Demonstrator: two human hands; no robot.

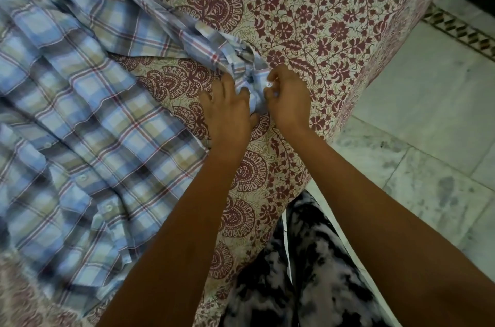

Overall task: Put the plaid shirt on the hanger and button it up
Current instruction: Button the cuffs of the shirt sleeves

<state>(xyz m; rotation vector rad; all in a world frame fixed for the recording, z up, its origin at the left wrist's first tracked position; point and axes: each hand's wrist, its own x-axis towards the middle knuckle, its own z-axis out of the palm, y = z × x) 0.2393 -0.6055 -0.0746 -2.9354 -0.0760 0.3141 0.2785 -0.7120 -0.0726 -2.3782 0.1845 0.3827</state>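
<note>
A blue, tan and red plaid shirt lies spread on a bed, its body at the left with a buttoned front placket showing. One sleeve stretches right toward the bed's edge and ends in a bunched cuff. My left hand holds the cuff's left side, thumb tucked under the fabric. My right hand pinches the cuff's right side at a small white button. No hanger is in view.
The bed carries a cream sheet with maroon paisley and flower print; its edge runs down the right side. Beyond it lies grey marble floor with a patterned border strip. My black-and-white patterned trousers stand against the bed.
</note>
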